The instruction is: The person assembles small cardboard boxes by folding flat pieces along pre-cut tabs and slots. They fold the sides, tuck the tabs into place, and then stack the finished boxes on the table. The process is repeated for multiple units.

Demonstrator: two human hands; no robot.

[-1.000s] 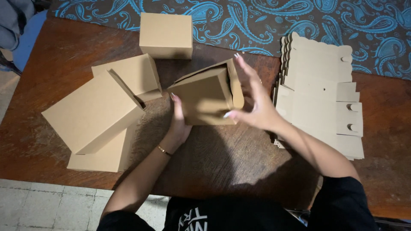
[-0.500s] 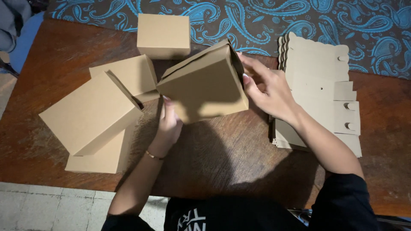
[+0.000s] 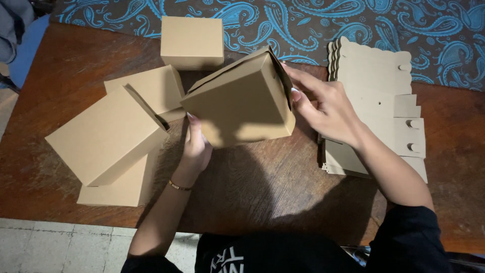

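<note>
Above brown wooden surface [image 3: 242, 202], mid-air: folded tan cardboard box [image 3: 240, 101], tilted, gripped by both hands. Left hand [image 3: 194, 146] clasping lower-left edge, right hand [image 3: 323, 106] pinching right side flap. Beyond: flat cardboard blanks [image 3: 379, 101] rt, finished boxes [image 3: 111, 131] left.

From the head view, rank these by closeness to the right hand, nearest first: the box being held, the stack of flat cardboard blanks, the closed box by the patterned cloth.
From the right hand:
1. Held box, touching its fingers, to their left.
2. Flat blanks stack, under and right of the hand.
3. Closed box, far left, by the cloth.
</note>
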